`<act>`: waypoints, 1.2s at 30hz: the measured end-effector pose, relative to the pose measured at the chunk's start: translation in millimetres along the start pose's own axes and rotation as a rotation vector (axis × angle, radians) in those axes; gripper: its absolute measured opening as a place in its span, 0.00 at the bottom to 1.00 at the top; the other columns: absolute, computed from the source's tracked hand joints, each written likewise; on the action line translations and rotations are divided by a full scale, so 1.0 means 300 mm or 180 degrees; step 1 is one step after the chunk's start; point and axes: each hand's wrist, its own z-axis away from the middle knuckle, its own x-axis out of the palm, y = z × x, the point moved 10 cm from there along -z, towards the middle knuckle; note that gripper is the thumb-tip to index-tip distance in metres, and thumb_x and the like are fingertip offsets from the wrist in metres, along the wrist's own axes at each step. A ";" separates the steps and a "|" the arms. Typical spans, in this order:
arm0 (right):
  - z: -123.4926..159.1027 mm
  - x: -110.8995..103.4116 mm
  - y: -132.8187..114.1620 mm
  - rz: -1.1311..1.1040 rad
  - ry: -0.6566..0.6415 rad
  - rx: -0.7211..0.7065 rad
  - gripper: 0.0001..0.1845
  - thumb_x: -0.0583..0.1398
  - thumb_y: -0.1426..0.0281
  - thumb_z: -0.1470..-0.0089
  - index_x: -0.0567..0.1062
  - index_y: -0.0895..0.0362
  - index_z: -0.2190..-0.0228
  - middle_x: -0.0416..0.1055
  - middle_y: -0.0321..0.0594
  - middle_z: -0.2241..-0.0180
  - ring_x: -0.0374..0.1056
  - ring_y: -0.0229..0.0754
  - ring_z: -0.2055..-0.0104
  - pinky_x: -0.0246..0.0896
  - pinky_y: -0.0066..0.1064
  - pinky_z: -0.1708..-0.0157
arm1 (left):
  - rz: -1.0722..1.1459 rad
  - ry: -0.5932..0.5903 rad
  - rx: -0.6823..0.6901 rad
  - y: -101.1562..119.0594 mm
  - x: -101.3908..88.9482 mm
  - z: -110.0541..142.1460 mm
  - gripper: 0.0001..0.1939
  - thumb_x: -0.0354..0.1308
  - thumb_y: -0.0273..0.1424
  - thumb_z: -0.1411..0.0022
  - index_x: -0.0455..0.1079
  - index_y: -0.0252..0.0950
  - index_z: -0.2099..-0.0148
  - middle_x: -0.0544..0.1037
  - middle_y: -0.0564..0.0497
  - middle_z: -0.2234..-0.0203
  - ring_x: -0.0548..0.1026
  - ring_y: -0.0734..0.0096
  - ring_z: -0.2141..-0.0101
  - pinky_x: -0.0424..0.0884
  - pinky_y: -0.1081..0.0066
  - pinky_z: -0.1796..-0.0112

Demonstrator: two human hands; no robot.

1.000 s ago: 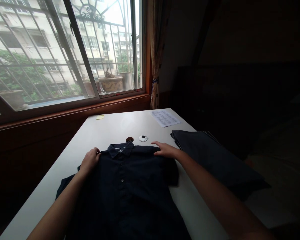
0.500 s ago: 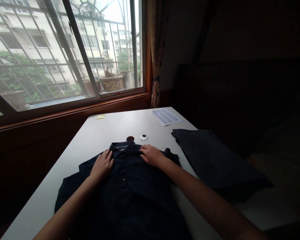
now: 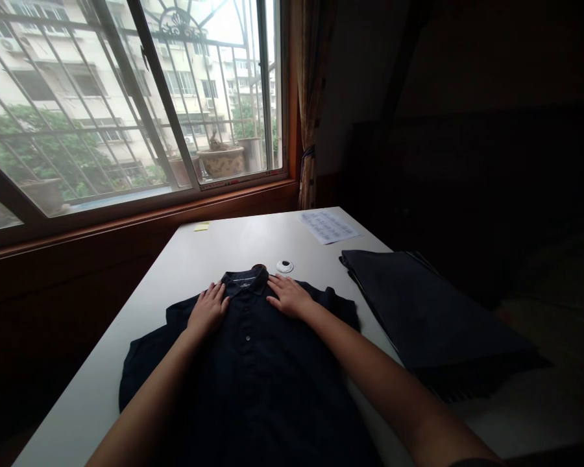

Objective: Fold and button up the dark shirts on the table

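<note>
A dark navy button-up shirt (image 3: 253,383) lies front side up on the white table (image 3: 141,324), its collar (image 3: 246,279) pointing away from me. My left hand (image 3: 208,310) rests flat on the shirt's left shoulder area, fingertips beside the collar. On the other side of the collar, my right hand (image 3: 289,297) lies with fingers spread on the cloth. Neither hand grips anything. The shirt's lower part runs toward me and fades into shadow between my forearms.
Folded dark fabric with a fringed edge (image 3: 428,311) lies at the table's right. Beyond the collar are a small white disc (image 3: 285,266) and a dark round hole (image 3: 259,266). Printed paper (image 3: 328,226) and a yellow sticky note (image 3: 201,226) lie farther back, near the window (image 3: 194,97).
My right hand has slid left, closer to the collar, and its fingers are more spread. The collar has shifted slightly away and now covers more of the round hole. The view has shifted a little.
</note>
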 end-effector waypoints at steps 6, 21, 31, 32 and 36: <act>0.009 -0.060 0.007 0.0168 0.0396 -0.0024 0.26 0.52 0.62 0.35 0.68 0.58 0.40 0.61 0.47 0.36 0.49 0.52 0.32 0.41 0.45 0.32 | -0.0043 0.0253 0.0019 0.017 -0.047 0.002 0.27 0.42 0.38 0.28 0.61 0.30 0.34 0.61 0.40 0.34 0.54 0.53 0.33 0.51 0.55 0.36; 0.093 -0.089 -0.052 0.0785 0.0579 0.0598 0.19 0.50 0.71 0.37 0.73 0.63 0.50 0.68 0.57 0.47 0.61 0.56 0.46 0.62 0.43 0.51 | -0.0285 0.0618 0.0024 0.096 -0.088 0.072 0.22 0.46 0.33 0.31 0.69 0.29 0.42 0.71 0.37 0.43 0.66 0.52 0.42 0.63 0.59 0.42; 0.096 -0.058 -0.078 0.0707 0.0462 0.1164 0.20 0.50 0.74 0.38 0.73 0.67 0.49 0.68 0.60 0.47 0.63 0.53 0.47 0.63 0.39 0.52 | -0.0583 0.0774 -0.0231 0.115 -0.095 0.052 0.20 0.48 0.34 0.32 0.71 0.31 0.44 0.73 0.37 0.48 0.68 0.49 0.48 0.70 0.58 0.54; 0.093 -0.058 -0.068 0.0685 0.0449 0.1241 0.21 0.50 0.73 0.38 0.73 0.68 0.48 0.67 0.62 0.46 0.62 0.54 0.45 0.63 0.40 0.51 | -0.0596 0.0780 -0.0228 0.119 -0.098 0.054 0.20 0.48 0.34 0.33 0.71 0.31 0.45 0.73 0.37 0.50 0.69 0.49 0.50 0.70 0.58 0.55; 0.075 -0.050 -0.037 0.0593 0.0366 0.1455 0.25 0.52 0.71 0.39 0.68 0.69 0.42 0.62 0.65 0.40 0.59 0.57 0.39 0.61 0.43 0.46 | -0.0592 0.0783 -0.0117 0.126 -0.091 0.044 0.19 0.48 0.33 0.33 0.73 0.30 0.48 0.74 0.37 0.53 0.71 0.51 0.51 0.71 0.60 0.54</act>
